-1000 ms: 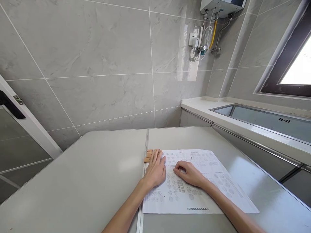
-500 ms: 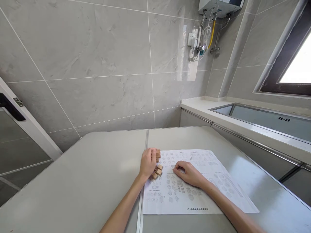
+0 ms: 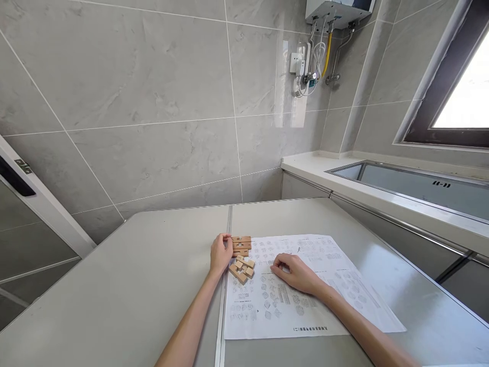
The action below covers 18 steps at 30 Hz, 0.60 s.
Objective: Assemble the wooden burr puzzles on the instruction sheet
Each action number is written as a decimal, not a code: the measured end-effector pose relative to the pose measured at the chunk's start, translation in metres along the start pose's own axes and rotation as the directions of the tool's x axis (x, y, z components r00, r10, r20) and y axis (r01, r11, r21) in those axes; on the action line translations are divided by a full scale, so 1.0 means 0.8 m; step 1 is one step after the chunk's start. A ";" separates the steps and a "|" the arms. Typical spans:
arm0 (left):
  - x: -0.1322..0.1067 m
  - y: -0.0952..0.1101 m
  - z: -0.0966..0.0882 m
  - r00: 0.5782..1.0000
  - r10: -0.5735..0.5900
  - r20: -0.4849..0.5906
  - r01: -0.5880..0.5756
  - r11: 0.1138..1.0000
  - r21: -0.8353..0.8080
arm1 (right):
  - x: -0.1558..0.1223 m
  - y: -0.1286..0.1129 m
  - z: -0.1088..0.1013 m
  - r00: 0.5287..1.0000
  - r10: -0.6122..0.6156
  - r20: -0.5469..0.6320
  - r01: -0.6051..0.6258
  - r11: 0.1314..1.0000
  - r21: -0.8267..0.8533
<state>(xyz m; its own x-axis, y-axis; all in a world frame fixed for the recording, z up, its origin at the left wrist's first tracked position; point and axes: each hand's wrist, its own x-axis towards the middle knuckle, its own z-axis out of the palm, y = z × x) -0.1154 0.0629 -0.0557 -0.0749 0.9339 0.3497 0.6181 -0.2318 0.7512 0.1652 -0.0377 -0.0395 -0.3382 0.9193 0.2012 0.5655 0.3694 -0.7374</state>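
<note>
Several notched wooden blocks [image 3: 241,245] lie side by side in rows at the sheet's upper left corner. My left hand [image 3: 220,254] is at their left end, fingers bent and closed against the edge of the top block; its fingertips are partly hidden. Just below, lighter wooden pieces [image 3: 242,270] form a small crossed cluster, partly on the paper. A large printed sheet [image 3: 305,318] with small line diagrams lies flat under the right forearm. My right hand [image 3: 293,272] rests on the sheet with curled fingers, apart from the blocks, nothing visible in it.
The pale table [image 3: 153,285] has a seam [image 3: 229,219] running away from me, left of the sheet. At right stands a counter [image 3: 301,164] with a sink [image 3: 401,181]. Behind is a tiled wall [image 3: 153,76]; a white door [image 3: 57,209] is at left.
My left hand has shifted left off the wooden pieces, uncovering the notched blocks and the lighter cluster. My right hand stays in place on the sheet. The view has turned slightly.
</note>
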 end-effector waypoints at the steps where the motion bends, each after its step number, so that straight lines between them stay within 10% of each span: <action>1: 0.000 0.000 0.000 1.000 0.002 0.000 -0.002 1.000 0.007 | 0.000 0.000 0.000 1.000 -0.001 -0.001 0.001 1.000 -0.001; 18: 0.001 -0.002 -0.003 1.000 0.020 0.017 -0.021 0.997 0.070 | 0.001 -0.002 0.000 1.000 -0.003 0.001 0.003 1.000 -0.011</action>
<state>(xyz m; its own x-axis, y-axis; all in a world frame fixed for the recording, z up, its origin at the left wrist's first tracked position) -0.1183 0.0632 -0.0549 -0.0496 0.9335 0.3551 0.6725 -0.2316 0.7029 0.1638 -0.0373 -0.0380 -0.3404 0.9182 0.2025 0.5726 0.3733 -0.7299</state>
